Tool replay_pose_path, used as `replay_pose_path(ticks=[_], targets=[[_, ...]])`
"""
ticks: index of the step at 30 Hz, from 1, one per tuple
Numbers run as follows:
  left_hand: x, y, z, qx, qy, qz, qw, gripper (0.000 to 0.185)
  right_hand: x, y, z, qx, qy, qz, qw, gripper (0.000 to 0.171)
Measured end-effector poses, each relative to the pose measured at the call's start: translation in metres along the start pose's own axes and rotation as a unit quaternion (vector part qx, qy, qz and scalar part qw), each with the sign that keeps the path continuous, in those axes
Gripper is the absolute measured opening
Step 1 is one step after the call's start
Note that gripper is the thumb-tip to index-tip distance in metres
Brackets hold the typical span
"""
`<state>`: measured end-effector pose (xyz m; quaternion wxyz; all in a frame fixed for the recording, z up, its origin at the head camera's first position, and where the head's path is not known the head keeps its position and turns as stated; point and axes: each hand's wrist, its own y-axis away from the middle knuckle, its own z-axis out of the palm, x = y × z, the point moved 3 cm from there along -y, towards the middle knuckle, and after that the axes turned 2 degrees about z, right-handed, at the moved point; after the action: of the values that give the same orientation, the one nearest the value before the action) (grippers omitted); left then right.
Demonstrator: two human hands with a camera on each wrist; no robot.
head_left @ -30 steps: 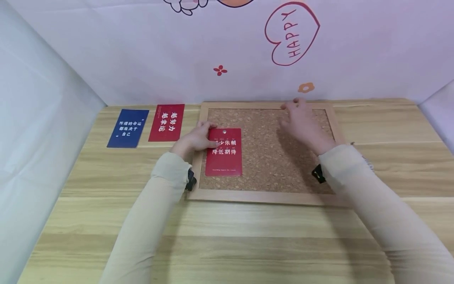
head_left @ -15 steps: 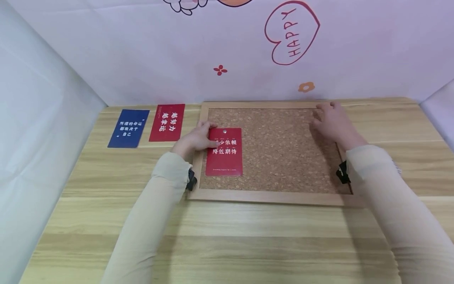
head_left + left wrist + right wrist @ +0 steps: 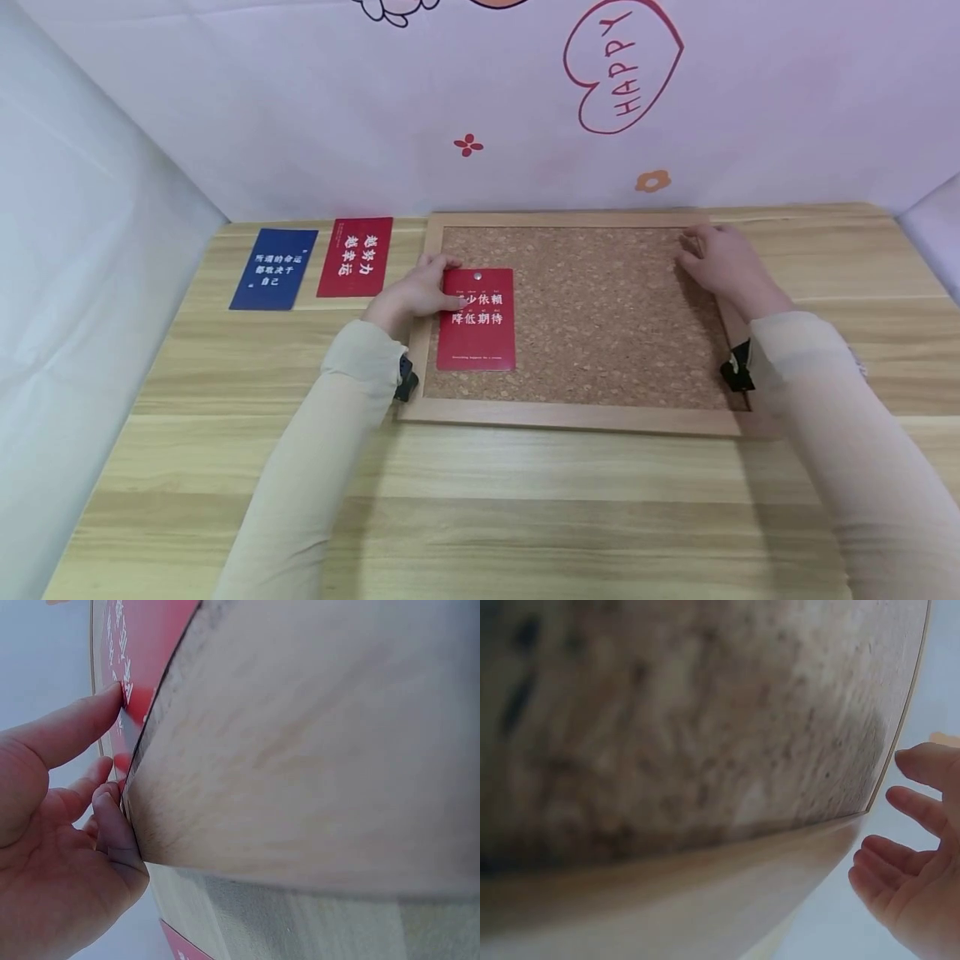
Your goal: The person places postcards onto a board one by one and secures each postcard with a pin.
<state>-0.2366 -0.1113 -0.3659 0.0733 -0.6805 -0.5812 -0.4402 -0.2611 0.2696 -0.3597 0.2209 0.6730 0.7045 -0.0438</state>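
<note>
A framed cork board (image 3: 600, 317) lies flat against the back wall. On its left part lies a red card (image 3: 476, 346) with white characters, a round silvery pin head (image 3: 477, 276) near its top edge. My left hand (image 3: 416, 292) rests at the card's left side, thumb laid on its face and fingers over the board's left edge. In the left wrist view the thumb (image 3: 79, 724) reaches onto the card. My right hand (image 3: 731, 262) is at the board's upper right corner; in the right wrist view its fingers (image 3: 919, 810) are loosely bent beside the corner, with nothing between them.
A blue card (image 3: 273, 268) and a second red card (image 3: 355, 257) lie on the wooden table (image 3: 525, 500), left of the board. Behind rises a white cloth wall (image 3: 300, 108) with a heart drawing; more white cloth hangs on both sides.
My right hand has moved right along the board's top edge, from its upper middle to the right corner. The left hand and the pinned card stay in place.
</note>
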Motion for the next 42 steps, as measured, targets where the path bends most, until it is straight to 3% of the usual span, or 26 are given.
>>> replay_pose_path(ticks=[6, 13, 23, 42], targets=[[0.000, -0.002, 0.001, -0.002, 0.002, -0.004, 1.0000, 0.063, 0.010, 0.001, 0.000, 0.001, 0.017, -0.004, 1.000, 0.053], [0.002, 0.000, 0.001, 0.003, -0.008, -0.001, 1.0000, 0.063, 0.013, 0.002, -0.003, -0.025, 0.003, 0.015, 1.000, 0.054], [0.001, 0.000, -0.001, -0.002, -0.011, -0.004, 0.9999, 0.065, 0.016, 0.005, -0.007, -0.078, 0.001, -0.006, 0.997, 0.062], [-0.002, -0.001, 0.000, 0.002, 0.002, -0.008, 1.0000, 0.065, 0.032, 0.004, -0.006, -0.091, 0.009, -0.043, 0.995, 0.058]])
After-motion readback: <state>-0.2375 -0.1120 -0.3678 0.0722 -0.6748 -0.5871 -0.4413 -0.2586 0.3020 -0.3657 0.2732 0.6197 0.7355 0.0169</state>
